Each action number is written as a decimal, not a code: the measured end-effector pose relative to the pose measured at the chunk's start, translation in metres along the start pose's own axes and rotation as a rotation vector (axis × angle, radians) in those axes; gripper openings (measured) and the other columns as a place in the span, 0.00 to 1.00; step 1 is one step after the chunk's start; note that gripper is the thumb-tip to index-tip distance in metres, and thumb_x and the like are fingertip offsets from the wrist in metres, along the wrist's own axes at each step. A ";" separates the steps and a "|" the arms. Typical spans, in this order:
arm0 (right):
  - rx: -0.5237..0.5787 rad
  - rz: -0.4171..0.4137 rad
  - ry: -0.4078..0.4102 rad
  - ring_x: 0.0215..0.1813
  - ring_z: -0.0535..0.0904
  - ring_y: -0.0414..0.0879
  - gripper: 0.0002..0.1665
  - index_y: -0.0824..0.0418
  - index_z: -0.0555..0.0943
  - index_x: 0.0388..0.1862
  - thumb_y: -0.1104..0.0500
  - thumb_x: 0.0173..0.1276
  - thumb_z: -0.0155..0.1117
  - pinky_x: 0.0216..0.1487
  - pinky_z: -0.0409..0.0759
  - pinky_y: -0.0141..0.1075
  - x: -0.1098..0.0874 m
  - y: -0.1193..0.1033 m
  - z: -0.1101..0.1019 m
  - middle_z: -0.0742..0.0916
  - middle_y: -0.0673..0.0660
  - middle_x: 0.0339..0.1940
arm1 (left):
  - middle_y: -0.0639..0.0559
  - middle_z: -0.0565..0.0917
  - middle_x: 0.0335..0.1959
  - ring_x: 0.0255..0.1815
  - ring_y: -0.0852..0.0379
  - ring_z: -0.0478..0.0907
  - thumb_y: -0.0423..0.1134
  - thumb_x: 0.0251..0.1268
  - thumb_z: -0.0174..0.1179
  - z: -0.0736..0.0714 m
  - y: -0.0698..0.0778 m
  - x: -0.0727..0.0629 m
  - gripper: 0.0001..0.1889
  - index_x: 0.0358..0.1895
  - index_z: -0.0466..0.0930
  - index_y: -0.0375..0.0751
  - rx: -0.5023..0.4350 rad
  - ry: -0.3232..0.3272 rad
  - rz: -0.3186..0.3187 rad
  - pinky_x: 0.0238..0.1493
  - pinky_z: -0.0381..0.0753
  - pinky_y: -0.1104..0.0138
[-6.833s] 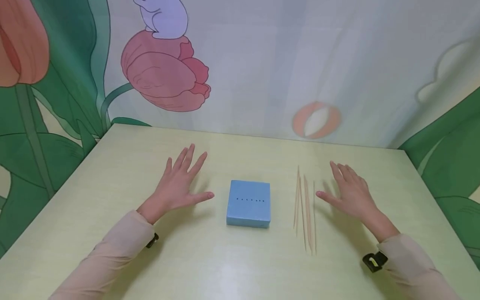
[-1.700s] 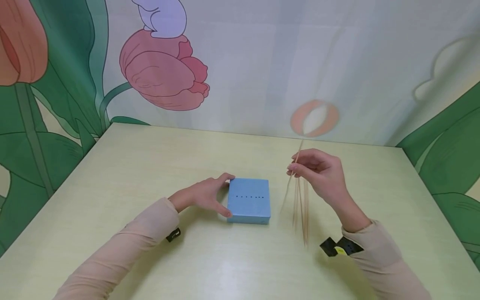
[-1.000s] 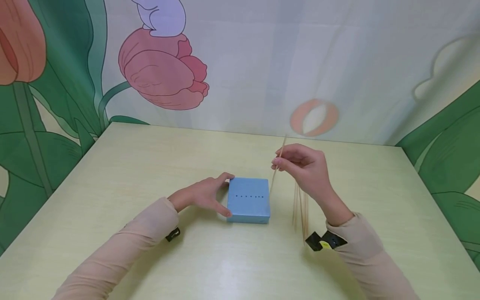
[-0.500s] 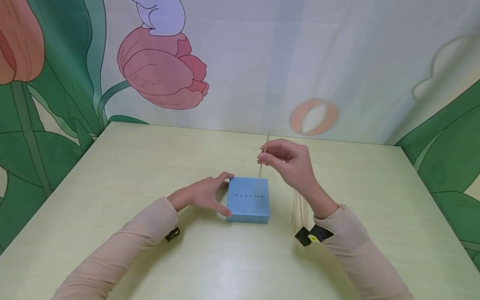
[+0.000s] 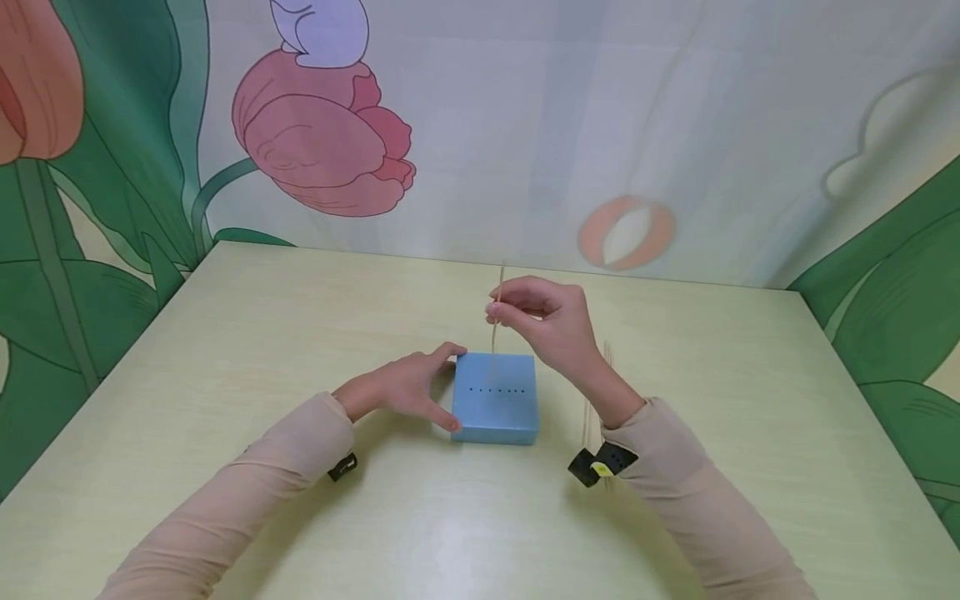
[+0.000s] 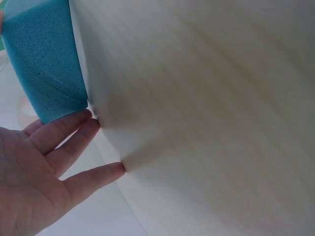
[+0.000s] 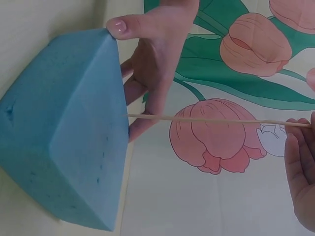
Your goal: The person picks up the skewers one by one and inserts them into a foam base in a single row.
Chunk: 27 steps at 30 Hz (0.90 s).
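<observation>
A blue foam block [image 5: 495, 415] with a row of small holes on top lies on the table. My left hand [image 5: 408, 385] holds its left side, thumb at the near corner, a finger at the far one; in the left wrist view other fingertips touch the tabletop. My right hand [image 5: 555, 323] pinches a thin wooden skewer [image 5: 494, 335] near its upper end, upright above the block. In the right wrist view the skewer [image 7: 206, 120] runs down to the block's top face [image 7: 93, 118]; whether its tip is in a hole, I cannot tell.
Several more skewers [image 5: 587, 421] lie on the pale table [image 5: 420, 517] right of the block, partly hidden under my right forearm. A curtain [image 5: 480, 125] with printed flowers hangs behind the table's far edge.
My left hand came to the block earlier and has stayed there. My right hand picked up a skewer and has carried it left from the others to above the block's holes.
</observation>
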State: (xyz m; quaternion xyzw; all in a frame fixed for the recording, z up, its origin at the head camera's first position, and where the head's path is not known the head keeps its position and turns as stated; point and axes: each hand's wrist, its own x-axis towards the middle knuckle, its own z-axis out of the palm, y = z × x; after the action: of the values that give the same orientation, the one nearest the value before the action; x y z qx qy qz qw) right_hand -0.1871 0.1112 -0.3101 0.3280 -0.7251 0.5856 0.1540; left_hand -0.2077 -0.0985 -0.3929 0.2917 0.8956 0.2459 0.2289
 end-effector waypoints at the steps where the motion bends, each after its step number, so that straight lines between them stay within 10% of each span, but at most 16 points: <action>1: 0.000 0.003 -0.005 0.27 0.82 0.42 0.05 0.73 0.80 0.32 0.74 0.55 0.64 0.32 0.80 0.36 0.000 0.000 0.002 0.85 0.63 0.25 | 0.42 0.62 0.66 0.65 0.46 0.59 0.58 0.40 0.70 0.000 -0.001 0.000 0.53 0.68 0.48 0.46 0.003 -0.001 -0.004 0.63 0.58 0.54; 27: 0.010 0.015 -0.026 0.30 0.83 0.44 0.05 0.73 0.80 0.33 0.74 0.56 0.63 0.35 0.80 0.37 -0.002 0.009 0.018 0.85 0.64 0.27 | 0.42 0.64 0.66 0.64 0.47 0.61 0.57 0.40 0.70 -0.001 0.000 -0.001 0.52 0.68 0.48 0.44 -0.011 0.003 0.034 0.62 0.59 0.54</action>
State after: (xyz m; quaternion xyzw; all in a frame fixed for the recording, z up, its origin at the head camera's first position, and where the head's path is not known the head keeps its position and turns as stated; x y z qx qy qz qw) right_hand -0.1888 0.0955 -0.3222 0.3308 -0.7266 0.5859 0.1388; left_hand -0.2076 -0.0994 -0.3920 0.3053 0.8895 0.2549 0.2249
